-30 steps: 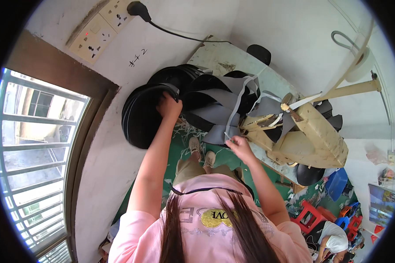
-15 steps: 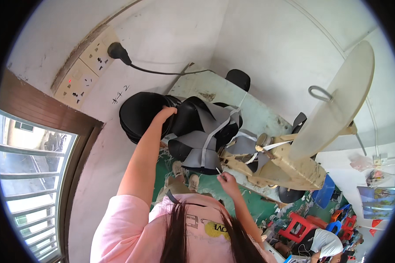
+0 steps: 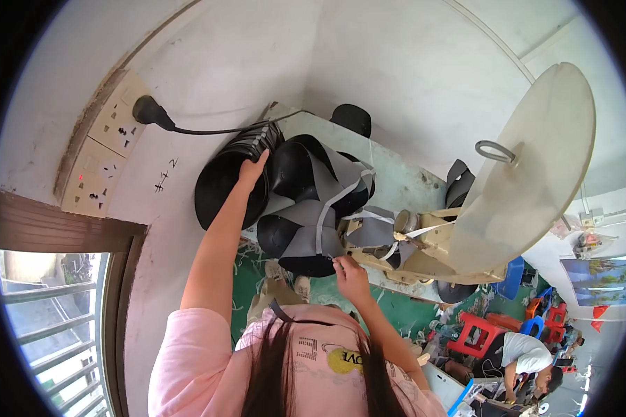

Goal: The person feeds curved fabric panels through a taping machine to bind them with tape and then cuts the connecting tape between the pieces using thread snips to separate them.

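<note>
At the left end of the bench, my left hand point(image 3: 252, 171) grips the edge of a stack of black rounded foam-like pieces point(image 3: 222, 191), its fingers partly hidden against the stack. Beside it lies a bunch of grey and black curved pieces point(image 3: 306, 222), joined along a white tape point(image 3: 325, 217). My right hand point(image 3: 351, 276) is closed at the front edge of this bunch, near the lower end of the tape. Its fingertips hide what they pinch. The tape runs on toward a cream sewing-type machine point(image 3: 431, 254).
A large translucent disc point(image 3: 535, 174) stands above the machine. A black plug point(image 3: 151, 112) sits in the wall socket, its cable trailing to the bench point(image 3: 403, 170). Scraps litter the green floor point(image 3: 396, 313). A person point(image 3: 525, 354) bends forward near red stools point(image 3: 476, 333) at lower right.
The black stack has tipped, now showing its layered edges, and my left hand has moved up along it. My right hand has come up against the bunch's front edge. The view has shifted slightly.
</note>
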### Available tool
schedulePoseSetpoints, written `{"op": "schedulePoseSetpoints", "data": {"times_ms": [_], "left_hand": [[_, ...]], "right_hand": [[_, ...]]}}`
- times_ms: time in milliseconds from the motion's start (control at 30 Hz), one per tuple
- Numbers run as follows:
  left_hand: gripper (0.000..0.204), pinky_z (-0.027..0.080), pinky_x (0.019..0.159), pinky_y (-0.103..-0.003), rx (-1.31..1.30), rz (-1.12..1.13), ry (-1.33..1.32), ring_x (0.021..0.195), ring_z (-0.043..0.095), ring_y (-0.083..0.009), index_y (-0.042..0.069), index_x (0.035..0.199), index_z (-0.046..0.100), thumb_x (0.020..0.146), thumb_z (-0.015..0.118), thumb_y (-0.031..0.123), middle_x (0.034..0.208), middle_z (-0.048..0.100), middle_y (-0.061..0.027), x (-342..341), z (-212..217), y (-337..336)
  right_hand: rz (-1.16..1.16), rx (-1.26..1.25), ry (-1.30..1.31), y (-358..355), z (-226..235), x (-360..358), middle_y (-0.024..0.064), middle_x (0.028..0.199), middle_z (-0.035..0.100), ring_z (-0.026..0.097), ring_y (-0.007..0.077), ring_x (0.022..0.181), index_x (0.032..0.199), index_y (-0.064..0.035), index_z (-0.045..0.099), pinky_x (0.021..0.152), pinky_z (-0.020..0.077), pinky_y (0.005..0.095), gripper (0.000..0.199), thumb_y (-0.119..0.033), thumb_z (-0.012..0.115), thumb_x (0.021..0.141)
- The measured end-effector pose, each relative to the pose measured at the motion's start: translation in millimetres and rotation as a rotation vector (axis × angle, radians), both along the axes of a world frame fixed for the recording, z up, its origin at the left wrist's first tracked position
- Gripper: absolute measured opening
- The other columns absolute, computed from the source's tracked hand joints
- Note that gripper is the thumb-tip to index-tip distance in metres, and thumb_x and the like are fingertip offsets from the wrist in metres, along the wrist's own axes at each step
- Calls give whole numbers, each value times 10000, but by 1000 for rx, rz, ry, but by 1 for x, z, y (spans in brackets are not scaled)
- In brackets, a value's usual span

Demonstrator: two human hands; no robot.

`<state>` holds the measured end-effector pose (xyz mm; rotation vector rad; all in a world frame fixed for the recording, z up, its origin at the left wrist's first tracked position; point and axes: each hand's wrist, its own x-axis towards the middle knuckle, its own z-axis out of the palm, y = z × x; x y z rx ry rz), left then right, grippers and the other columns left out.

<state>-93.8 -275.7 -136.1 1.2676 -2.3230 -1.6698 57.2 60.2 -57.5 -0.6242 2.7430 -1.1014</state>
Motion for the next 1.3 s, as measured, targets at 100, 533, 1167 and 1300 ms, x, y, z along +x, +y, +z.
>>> {"op": "schedulePoseSetpoints", "data": {"times_ms": [100,533,1167,1300], "left_hand": [[337,389,631,-340,-507,-45,510,710,498,-261,-31,822,516,767,547,300,776,520,-147,53,27,46],[339,449,593,-277,821,277,288,644,509,-139,38,936,474,792,522,342,794,517,-44,147,18,210],[204,462,697,-335,1318,81,364,757,556,-195,7,917,515,727,558,69,857,563,-92,128,137,115],[213,457,718,-351,1257,50,366,753,561,-197,-13,915,511,739,542,104,866,566,-113,123,121,104]], "right_hand": [[-24,-12,-23,14,-6,3,117,770,565,551,305,661,835,-61,525,554,445,364,126,-168,505,771],[-16,-46,-91,21,13,7,119,704,580,569,255,603,811,-24,556,546,436,300,137,-148,543,754],[184,-498,210,-56,93,-16,58,544,445,428,168,428,635,-26,458,398,328,253,127,-17,578,678],[70,-480,378,-119,113,-63,81,515,348,314,178,422,580,-5,382,401,259,275,240,-48,559,735]]}}
